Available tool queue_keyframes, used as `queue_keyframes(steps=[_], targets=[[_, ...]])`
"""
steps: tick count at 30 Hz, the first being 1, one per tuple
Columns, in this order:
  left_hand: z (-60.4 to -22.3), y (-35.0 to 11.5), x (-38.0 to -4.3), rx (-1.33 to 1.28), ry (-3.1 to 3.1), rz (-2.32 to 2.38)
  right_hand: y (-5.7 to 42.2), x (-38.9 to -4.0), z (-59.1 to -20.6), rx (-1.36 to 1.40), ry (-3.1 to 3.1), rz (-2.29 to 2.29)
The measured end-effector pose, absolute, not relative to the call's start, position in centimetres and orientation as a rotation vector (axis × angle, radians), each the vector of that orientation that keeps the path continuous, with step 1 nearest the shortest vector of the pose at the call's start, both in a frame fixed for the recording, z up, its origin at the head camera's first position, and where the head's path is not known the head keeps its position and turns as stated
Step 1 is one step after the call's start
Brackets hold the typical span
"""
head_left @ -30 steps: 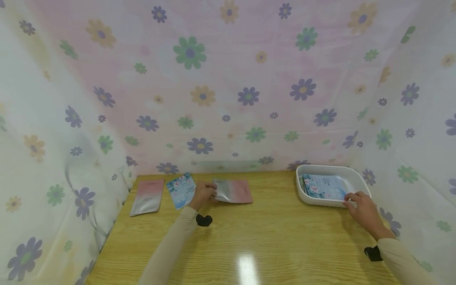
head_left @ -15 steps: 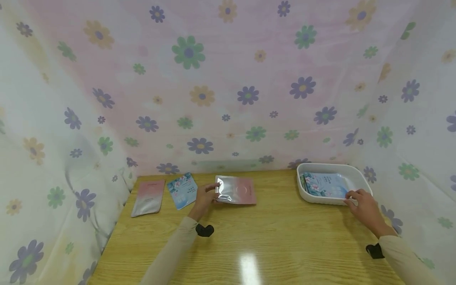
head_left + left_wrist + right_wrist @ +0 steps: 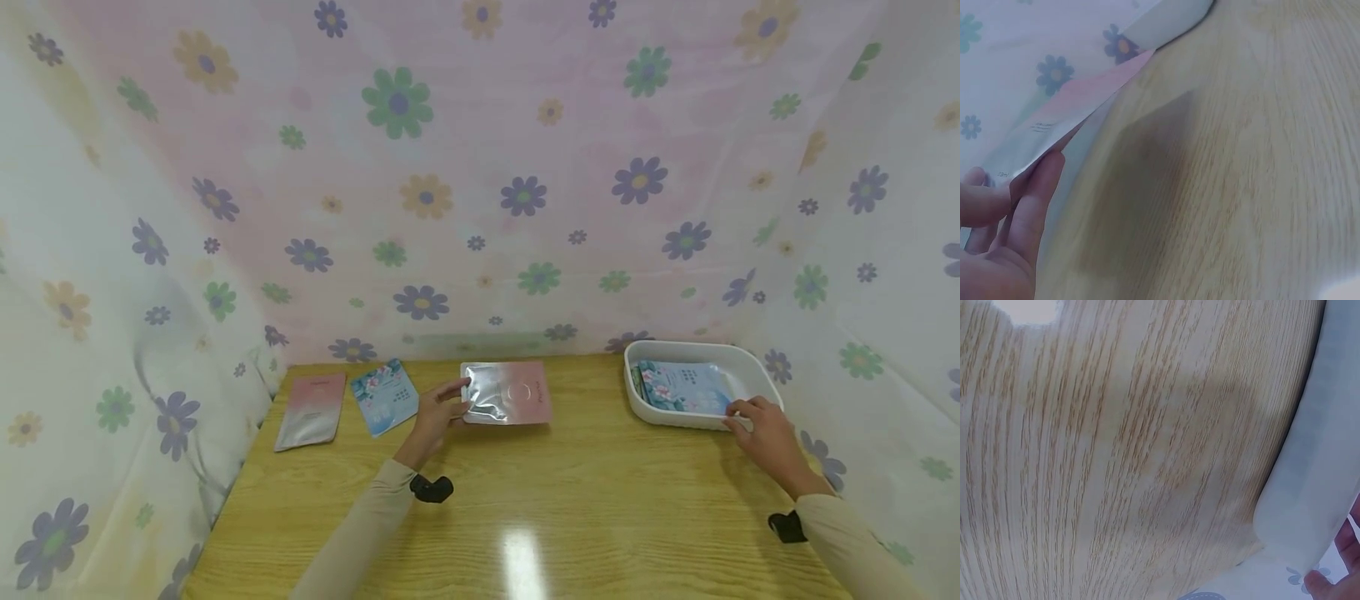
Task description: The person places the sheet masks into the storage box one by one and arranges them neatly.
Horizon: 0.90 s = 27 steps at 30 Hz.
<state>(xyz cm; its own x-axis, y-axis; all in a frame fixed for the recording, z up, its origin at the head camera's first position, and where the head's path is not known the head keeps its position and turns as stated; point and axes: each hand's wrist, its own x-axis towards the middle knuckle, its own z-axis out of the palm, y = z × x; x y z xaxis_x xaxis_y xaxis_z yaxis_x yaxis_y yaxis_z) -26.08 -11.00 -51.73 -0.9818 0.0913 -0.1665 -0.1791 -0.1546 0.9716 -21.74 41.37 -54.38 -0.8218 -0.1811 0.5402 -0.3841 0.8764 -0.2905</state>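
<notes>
My left hand (image 3: 437, 417) pinches the left end of a pink-and-silver foil packet (image 3: 512, 393) between thumb and fingers. In the left wrist view the packet (image 3: 1079, 109) is raised at a slant, with its shadow on the wood below. My right hand (image 3: 768, 442) grips the front right rim of a white tray (image 3: 753, 375), thumb outside and fingers over the edge. In the right wrist view only part of that hand (image 3: 1341, 575) shows, beside the tray's outer wall (image 3: 1310, 481). Blue floral packets (image 3: 686, 387) lie inside the tray on its left side.
Left of my left hand, a blue floral packet (image 3: 385, 398) and another pink-and-silver packet (image 3: 311, 412) lie on the wooden table (image 3: 600, 500). Flower-patterned cloth (image 3: 480, 167) hangs behind and on both sides.
My left hand has raised the pink-and-silver packet off the table and shifted it slightly right. My right hand stays on the tray rim.
</notes>
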Motion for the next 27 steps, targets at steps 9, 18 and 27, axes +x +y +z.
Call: queue_keyframes(steps=[9,18,27], targets=[[-52.8,-10.0,-26.7,-0.075,1.869,2.272,41.4,-21.8,-54.4,0.408,-2.526,0.554],[-52.4,-8.4,-26.7,-0.072,1.856,2.28,41.6,-22.0,-54.7,0.395,-2.545,0.554],[-52.0,-6.2,-27.1,-0.115,1.758,2.3,41.6,-21.9,-54.5,0.383,-2.554,0.55]])
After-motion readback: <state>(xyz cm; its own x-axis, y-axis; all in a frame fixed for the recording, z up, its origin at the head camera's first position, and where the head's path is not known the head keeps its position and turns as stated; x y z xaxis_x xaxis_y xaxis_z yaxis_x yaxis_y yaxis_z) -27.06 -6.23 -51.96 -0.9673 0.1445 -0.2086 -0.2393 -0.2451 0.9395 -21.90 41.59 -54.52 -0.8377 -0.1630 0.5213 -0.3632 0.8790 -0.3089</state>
